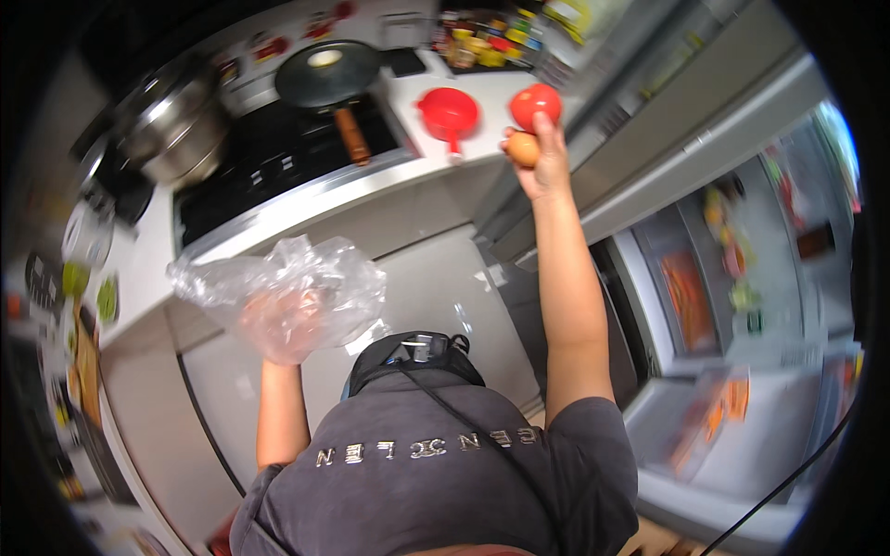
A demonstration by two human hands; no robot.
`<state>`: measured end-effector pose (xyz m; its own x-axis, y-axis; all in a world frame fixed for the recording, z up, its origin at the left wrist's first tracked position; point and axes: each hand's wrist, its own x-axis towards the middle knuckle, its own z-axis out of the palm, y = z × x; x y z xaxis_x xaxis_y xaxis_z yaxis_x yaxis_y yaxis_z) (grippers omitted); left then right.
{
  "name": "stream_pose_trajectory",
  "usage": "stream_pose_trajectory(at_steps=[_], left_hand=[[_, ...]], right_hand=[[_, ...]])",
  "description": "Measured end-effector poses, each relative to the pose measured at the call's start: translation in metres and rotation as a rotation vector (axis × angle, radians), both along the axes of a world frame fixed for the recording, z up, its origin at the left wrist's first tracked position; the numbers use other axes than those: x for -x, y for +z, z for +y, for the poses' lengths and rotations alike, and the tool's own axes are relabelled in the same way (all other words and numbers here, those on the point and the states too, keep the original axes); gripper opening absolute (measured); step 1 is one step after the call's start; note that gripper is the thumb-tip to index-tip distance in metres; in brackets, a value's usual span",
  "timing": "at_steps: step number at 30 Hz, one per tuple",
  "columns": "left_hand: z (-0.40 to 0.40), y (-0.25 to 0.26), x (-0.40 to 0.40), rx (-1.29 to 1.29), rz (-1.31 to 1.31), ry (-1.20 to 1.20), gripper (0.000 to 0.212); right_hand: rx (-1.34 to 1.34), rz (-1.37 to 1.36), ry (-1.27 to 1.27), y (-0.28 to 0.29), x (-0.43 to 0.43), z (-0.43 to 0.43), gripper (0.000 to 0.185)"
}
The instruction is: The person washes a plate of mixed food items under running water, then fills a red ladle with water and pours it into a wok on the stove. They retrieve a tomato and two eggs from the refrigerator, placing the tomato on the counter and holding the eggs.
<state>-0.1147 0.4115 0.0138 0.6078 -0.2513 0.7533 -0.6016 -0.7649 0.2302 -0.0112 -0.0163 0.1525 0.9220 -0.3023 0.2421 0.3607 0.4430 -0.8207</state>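
Note:
My right hand [546,163] is stretched out at the counter's right end. It holds a brown egg [523,149] and, just beyond it, a red tomato [535,105]. My left hand [281,320] shows only blurrily through a crumpled clear plastic bag [334,278], which it grips; whether it is inside or behind the plastic I cannot tell. To the left of the tomato, a red plastic scoop [448,112] lies on the white countertop [410,90], its handle pointing towards me.
A lidded frying pan [328,73] and a steel pot [177,125] stand on the black hob [278,163]. Bottles and jars [487,45] crowd the back corner. On my right, a fridge stands open, its grey door [695,139] beside my arm and a drawer [737,431] pulled out.

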Motion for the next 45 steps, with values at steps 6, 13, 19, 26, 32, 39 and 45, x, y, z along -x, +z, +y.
stream_pose_trajectory(at_steps=[6, 13, 19, 26, 32, 39, 45], left_hand=[[-0.035, -0.029, -0.058, 0.232, 0.616, -0.424, 0.045], [-0.128, -0.024, -0.09, 0.79, 1.156, -0.73, 0.043], [-0.211, 0.021, -0.039, 1.415, 1.707, -1.296, 0.042], [-0.275, 0.043, 0.04, 1.514, 1.852, -1.513, 0.049], [-0.305, 0.055, 0.056, 1.607, 1.825, -1.317, 0.054], [-0.275, 0.048, 0.024, 1.632, 1.805, -1.328, 0.058], [-0.219, 0.049, -0.011, 1.673, 1.701, -1.184, 0.068]], right_hand=[[0.134, 0.045, 0.078, 0.009, 0.144, -0.032, 0.071], [0.63, 0.201, -0.022, 0.03, 0.362, -0.021, 0.083], [0.78, 0.55, 0.033, 0.085, 0.471, -0.037, 0.079], [0.784, 0.625, 0.162, 0.108, 0.498, -0.059, 0.076], [0.872, 0.538, 0.123, 0.105, 0.483, -0.052, 0.075], [0.734, 0.428, 0.225, 0.107, 0.436, -0.021, 0.077], [0.857, 0.386, 0.317, 0.089, 0.359, 0.004, 0.081]])
